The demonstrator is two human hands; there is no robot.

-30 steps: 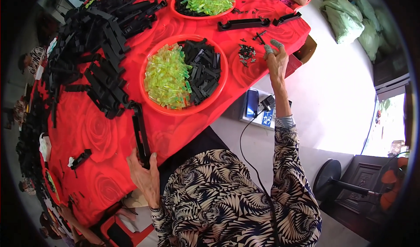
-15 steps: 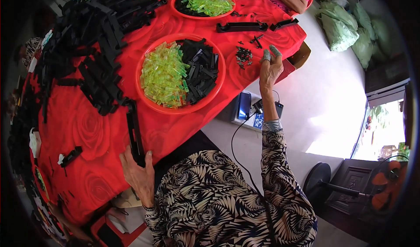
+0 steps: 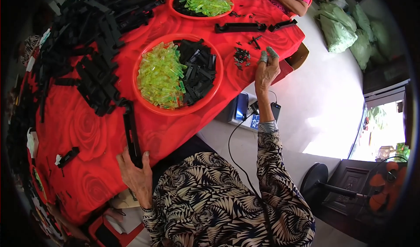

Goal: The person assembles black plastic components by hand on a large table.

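Head view: right hand now slightly farther from black cross-shaped piece.

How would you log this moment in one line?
left hand: holding black part | right hand: near small dark pieces | nearer tray: yellow-green pieces, black pieces

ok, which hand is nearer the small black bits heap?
Right. The right hand is just right of the small black bits heap; the left hand is far off toward lower left, gripping the near end of a long black piece.
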